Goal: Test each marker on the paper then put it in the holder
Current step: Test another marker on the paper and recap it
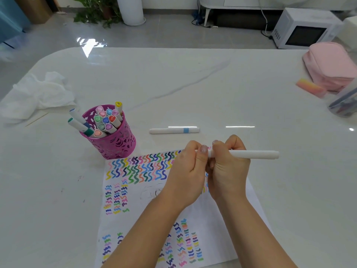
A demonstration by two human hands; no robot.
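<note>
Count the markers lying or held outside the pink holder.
2. One blue-banded marker lies on the table beyond the paper; one white marker is gripped by the left hand and right hand above the paper. The blurred clear container at right may hide more.

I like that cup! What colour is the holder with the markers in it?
The holder is magenta pink with a cut-out pattern; the head view shows it.
</note>
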